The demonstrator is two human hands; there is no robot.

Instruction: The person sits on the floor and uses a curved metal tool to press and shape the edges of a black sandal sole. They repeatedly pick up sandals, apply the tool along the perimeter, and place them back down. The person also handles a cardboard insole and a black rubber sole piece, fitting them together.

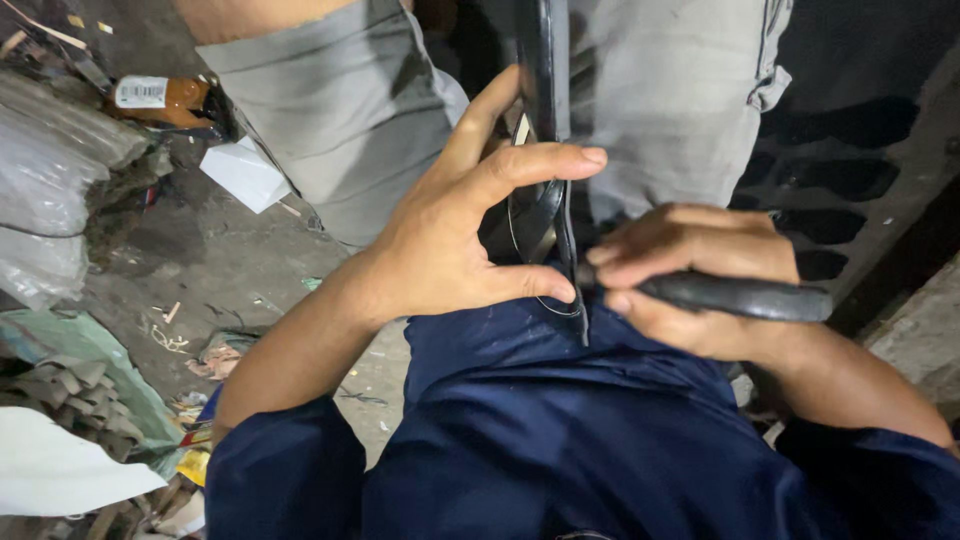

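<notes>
Two hands work at a black shoe point(545, 215) held upright above the lap: the left hand point(450, 245) curls half-closed around its edge, thumb and forefinger pinching it. The right hand point(690, 285) is clenched tight on a black tool handle point(740, 297), tip against the shoe. Behind stand grey trousers point(350, 110); a brown bottle point(165, 98) lies on the littered floor point(200, 260).

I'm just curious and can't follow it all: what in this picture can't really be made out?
- Head view: the tip of the black-handled tool, covered by the right hand.
- The black shoe piece, top cut off by the frame edge, middle hidden behind the left hand.
- The brown bottle: label too small.
</notes>
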